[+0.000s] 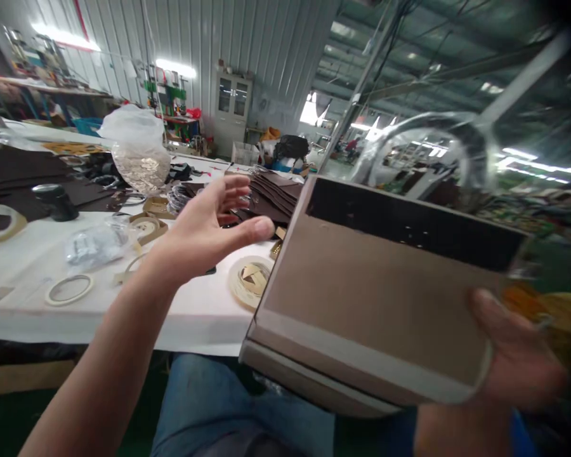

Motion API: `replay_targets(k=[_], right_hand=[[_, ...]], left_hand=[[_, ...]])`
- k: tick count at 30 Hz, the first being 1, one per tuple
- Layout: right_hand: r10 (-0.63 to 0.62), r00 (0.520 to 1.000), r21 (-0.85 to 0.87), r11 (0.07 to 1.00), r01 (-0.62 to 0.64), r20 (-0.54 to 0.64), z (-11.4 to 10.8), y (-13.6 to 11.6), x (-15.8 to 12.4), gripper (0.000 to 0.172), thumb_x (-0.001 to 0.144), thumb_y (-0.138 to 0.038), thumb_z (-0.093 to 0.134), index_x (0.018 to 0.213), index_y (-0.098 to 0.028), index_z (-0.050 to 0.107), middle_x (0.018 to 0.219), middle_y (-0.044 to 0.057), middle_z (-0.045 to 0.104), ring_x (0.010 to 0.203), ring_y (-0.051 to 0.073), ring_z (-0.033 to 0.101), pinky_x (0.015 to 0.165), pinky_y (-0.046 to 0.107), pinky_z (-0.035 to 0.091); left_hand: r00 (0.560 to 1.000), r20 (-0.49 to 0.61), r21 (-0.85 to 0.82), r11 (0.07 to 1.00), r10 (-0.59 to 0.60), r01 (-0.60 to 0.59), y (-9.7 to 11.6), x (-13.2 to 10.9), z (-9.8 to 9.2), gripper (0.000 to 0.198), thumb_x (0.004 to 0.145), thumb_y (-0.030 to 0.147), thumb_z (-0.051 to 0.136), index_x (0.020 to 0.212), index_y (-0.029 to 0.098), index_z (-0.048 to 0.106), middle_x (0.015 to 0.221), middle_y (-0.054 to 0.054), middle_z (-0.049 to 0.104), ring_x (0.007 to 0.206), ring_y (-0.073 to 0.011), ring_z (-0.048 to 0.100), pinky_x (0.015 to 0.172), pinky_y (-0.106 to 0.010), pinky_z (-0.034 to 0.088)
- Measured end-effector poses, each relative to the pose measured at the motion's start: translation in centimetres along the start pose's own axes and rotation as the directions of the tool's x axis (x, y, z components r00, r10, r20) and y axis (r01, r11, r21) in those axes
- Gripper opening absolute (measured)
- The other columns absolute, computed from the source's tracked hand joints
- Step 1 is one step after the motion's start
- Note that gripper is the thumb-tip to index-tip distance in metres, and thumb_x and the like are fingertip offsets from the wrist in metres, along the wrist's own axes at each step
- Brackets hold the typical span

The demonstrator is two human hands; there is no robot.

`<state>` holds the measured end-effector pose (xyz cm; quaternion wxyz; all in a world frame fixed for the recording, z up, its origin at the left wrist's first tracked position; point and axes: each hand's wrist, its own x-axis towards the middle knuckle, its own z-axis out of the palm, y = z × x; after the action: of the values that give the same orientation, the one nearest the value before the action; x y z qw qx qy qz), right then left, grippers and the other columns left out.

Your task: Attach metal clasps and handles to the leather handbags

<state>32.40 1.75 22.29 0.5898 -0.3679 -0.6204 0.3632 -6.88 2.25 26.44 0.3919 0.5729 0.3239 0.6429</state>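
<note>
A boxy taupe handbag [385, 298] with a black band along its top hangs tilted in front of me, over my lap and the table's front edge. Its arched handle [476, 146] looks wrapped in clear plastic. My right hand [518, 355], blurred, grips the bag's right side with the thumb on the front panel; its other fingers are hidden behind. To the left of the bag, my left hand [214, 222] is raised over the table, fingers apart and holding nothing. Below that hand lies a roll of tape [238, 292].
The white table [190, 324] carries a clear plastic packet [98, 244], a tape ring [69, 289], a dark cylindrical can [54, 202] and a plastic bag of small pale pieces [140, 158]. Stacked dark brown sheets [276, 193] lie behind my left hand. Machines and a cabinet [232, 105] stand farther back.
</note>
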Motion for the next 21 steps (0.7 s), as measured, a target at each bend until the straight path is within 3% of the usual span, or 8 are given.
replay_targets(k=[3,5,8,12,14,17,19,21], right_hand=[[0.216,0.976,0.157,0.963,-0.218,0.025,1.2,1.9,2.7,0.048,0.105,-0.055,0.066,0.149,-0.037,0.074,0.137,0.007,0.082,0.123,0.046,0.08,0.097,0.073,0.072],[0.347,0.931,0.247,0.898,-0.364,0.11,2.9,5.0,3.6,0.057,0.097,-0.045,0.077,0.151,-0.029,0.071,0.131,0.01,0.084,0.118,0.044,0.083,0.094,0.068,0.073],[0.4,0.885,0.329,0.824,-0.461,0.238,5.6,10.7,5.0,0.066,0.087,-0.034,0.085,0.151,-0.027,0.067,0.128,0.008,0.084,0.115,0.039,0.084,0.094,0.057,0.074],[0.365,0.901,0.29,0.858,-0.424,0.236,8.4,15.4,9.2,0.066,0.085,-0.045,0.093,0.143,-0.027,0.068,0.125,0.007,0.085,0.109,0.033,0.084,0.094,0.05,0.073],[0.284,0.925,0.268,0.898,-0.349,0.253,9.3,15.4,12.1,0.068,0.082,-0.048,0.097,0.14,-0.028,0.067,0.126,0.006,0.085,0.108,0.032,0.084,0.096,0.049,0.072],[0.105,0.954,0.273,0.944,-0.185,0.282,9.9,13.4,15.6,0.07,0.082,-0.052,0.098,0.141,-0.029,0.067,0.133,0.006,0.083,0.118,0.033,0.081,0.102,0.05,0.069],[0.028,0.965,0.282,0.954,-0.104,0.261,9.9,12.1,16.1,0.074,0.082,-0.055,0.097,0.144,-0.03,0.066,0.135,0.006,0.082,0.123,0.033,0.079,0.104,0.05,0.068],[0.021,0.973,0.288,0.953,-0.089,0.232,9.4,11.9,14.7,0.077,0.083,-0.057,0.096,0.148,-0.031,0.063,0.135,0.007,0.081,0.124,0.034,0.079,0.104,0.05,0.067]], left_hand=[[0.962,0.244,-0.198,0.964,-0.125,0.176,-3.6,-2.0,0.1,0.095,0.08,0.079,0.092,0.15,0.018,0.071,0.142,-0.022,0.076,0.133,-0.0452,0.074,0.102,-0.052,0.067],[0.931,0.321,-0.29,0.918,-0.172,0.269,-6.2,-4.0,1.0,0.1,0.082,0.09,0.081,0.151,0.019,0.07,0.14,-0.024,0.076,0.132,-0.0472,0.074,0.099,-0.052,0.068],[0.95,0.2,-0.313,0.903,-0.242,0.296,-10.6,-5.6,2.4,0.085,0.092,0.075,0.084,0.156,0.02,0.066,0.143,-0.021,0.077,0.133,-0.0431,0.074,0.104,-0.05,0.066],[0.957,-0.078,-0.303,0.921,-0.279,0.244,-15.6,-3.0,2.8,0.083,0.095,0.064,0.087,0.163,0.026,0.057,0.144,-0.015,0.078,0.125,-0.0357,0.078,0.109,-0.049,0.065],[0.952,-0.139,-0.298,0.929,-0.271,0.221,-16.3,-0.5,2.5,0.085,0.092,0.067,0.088,0.161,0.027,0.058,0.142,-0.013,0.079,0.12,-0.0346,0.08,0.107,-0.049,0.066],[0.967,-0.143,-0.275,0.947,-0.212,0.167,-15.0,2.5,2.4,0.08,0.091,0.069,0.088,0.15,0.022,0.064,0.135,-0.013,0.081,0.117,-0.0351,0.08,0.106,-0.049,0.065],[0.976,-0.134,-0.267,0.955,-0.17,0.13,-13.9,3.2,2.7,0.075,0.093,0.071,0.085,0.145,0.021,0.068,0.13,-0.013,0.081,0.119,-0.0358,0.079,0.106,-0.048,0.065],[0.975,-0.144,-0.254,0.959,-0.169,0.128,-14.0,2.3,2.9,0.071,0.096,0.073,0.08,0.142,0.021,0.07,0.126,-0.012,0.082,0.122,-0.036,0.078,0.106,-0.047,0.065]])
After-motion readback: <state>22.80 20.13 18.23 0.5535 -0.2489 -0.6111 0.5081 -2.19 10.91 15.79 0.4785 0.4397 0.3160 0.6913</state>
